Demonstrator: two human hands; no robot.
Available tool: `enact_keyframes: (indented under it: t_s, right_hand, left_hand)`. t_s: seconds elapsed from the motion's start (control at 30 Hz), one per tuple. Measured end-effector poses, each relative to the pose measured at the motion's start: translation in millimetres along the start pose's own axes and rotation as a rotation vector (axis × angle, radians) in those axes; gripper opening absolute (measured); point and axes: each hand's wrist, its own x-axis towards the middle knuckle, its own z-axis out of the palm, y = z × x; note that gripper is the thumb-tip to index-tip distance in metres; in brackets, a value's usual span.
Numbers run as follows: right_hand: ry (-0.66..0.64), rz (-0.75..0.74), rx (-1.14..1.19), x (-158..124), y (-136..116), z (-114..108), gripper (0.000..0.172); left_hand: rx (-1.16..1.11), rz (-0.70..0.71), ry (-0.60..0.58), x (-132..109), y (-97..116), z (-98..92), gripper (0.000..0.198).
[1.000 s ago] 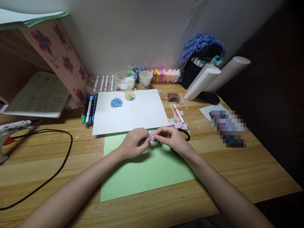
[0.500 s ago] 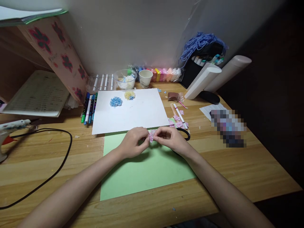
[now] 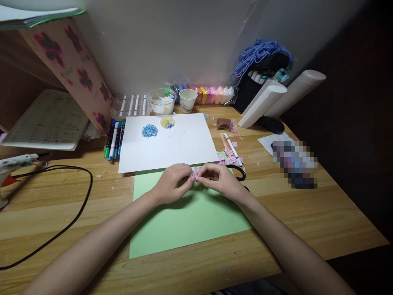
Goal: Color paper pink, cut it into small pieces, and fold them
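Note:
Between my fingertips is a small pink-and-white striped piece of paper [image 3: 195,173], partly hidden by the fingers. My left hand [image 3: 173,183] pinches it from the left, and my right hand [image 3: 219,177] pinches it from the right. Both hands are just above a green sheet of paper [image 3: 184,229]. Behind them a white sheet [image 3: 172,151] bears a blue crumpled-paper cluster [image 3: 150,130] and a yellow one [image 3: 167,122] with a blue edge. More pink striped scraps [image 3: 229,152] lie beyond my right hand, near a black scissors handle [image 3: 241,173] that this hand partly covers.
Markers [image 3: 114,139] lie left of the white sheet. A clear bowl [image 3: 161,102], paper cup [image 3: 188,100] and bagged coloured clay [image 3: 211,95] stand along the wall. White bottles [image 3: 264,104] lean at right. A glue gun [image 3: 15,162] and black cable [image 3: 89,192] occupy the left.
My fingertips have drawn slightly closer together on the striped paper, so less of it shows. The view has shifted very slightly; the other things lie as before.

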Motion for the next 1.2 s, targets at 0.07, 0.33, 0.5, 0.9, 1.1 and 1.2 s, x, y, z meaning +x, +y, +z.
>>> enact_keyframes:
  t_s: [0.07,0.33,0.5,0.9,1.1,1.2]
  right_hand:
    - [0.004,-0.003,0.007,0.3,0.0,0.2,0.022]
    - [0.16,-0.086,-0.044,-1.0,1.2,3.6,0.016]
    - [0.143,-0.107,-0.091,-2.0,1.1,5.8,0.012]
    - [0.151,-0.108,-0.182,-4.0,-4.8,7.0,0.011]
    - [0.172,-0.101,-0.203,-4.6,-4.9,6.9,0.01]
    - [0.192,-0.086,-0.205,-3.2,-1.7,5.9,0.008]
  left_hand:
    - [-0.002,0.002,0.01,-0.5,-0.3,0.3,0.025]
    - [0.054,0.105,0.289,-1.3,-0.3,1.6,0.008]
    - [0.139,0.078,0.208,0.1,0.9,2.2,0.008]
    - [0.099,0.064,0.234,0.2,0.2,2.6,0.009]
    - [0.094,0.004,0.268,-0.1,-0.2,2.9,0.01]
    - [0.1,-0.019,0.302,0.0,-0.5,2.6,0.011]
